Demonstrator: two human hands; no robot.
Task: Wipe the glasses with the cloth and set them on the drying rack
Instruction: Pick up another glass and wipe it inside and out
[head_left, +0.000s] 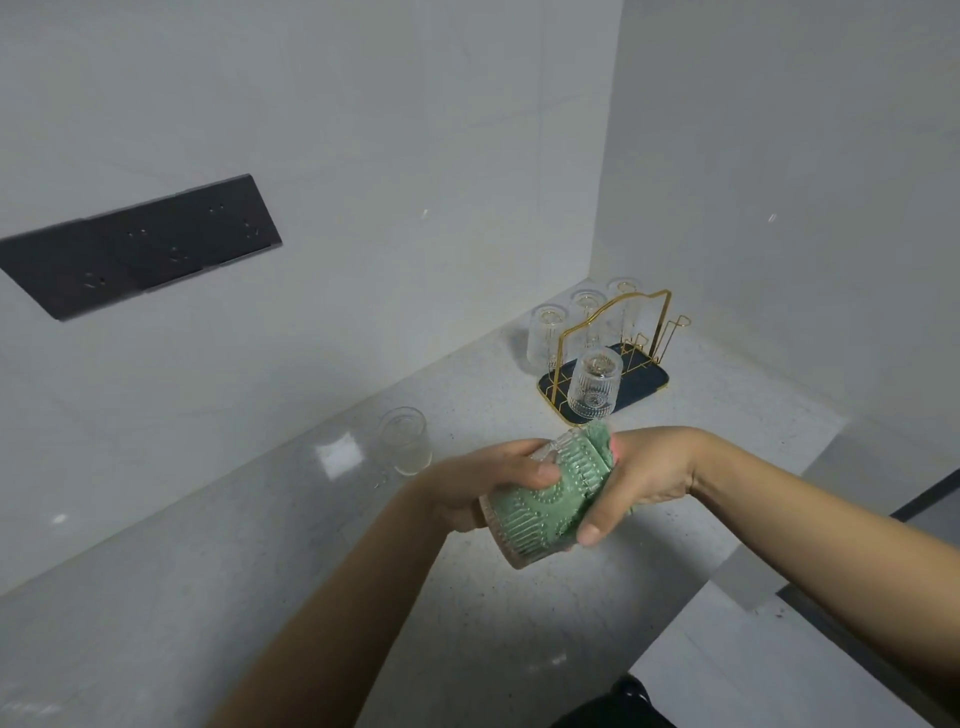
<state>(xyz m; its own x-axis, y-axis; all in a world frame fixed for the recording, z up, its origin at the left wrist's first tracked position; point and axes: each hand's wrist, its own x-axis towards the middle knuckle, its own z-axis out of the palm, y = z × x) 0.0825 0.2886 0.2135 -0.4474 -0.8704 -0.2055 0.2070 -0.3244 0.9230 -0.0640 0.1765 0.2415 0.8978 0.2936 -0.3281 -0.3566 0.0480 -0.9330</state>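
My left hand (483, 480) grips a ribbed clear glass (524, 525) held above the counter, tilted with its rim toward me. A green cloth (571, 483) is stuffed inside the glass and sticks out behind it. My right hand (639, 478) holds that cloth against the glass, thumb pointing down. Beyond them stands the drying rack (623, 343), gold wire on a dark tray, with one glass (594, 384) upside down on its near peg. Three more upturned glasses (548, 338) stand behind the rack. A single clear glass (405, 439) stands on the counter to the left.
The speckled grey counter (260, 597) runs into a corner of white tiled walls. A dark socket panel (140, 244) is on the left wall. The counter's front edge (727, 566) drops off at the right, with a dark floor area below.
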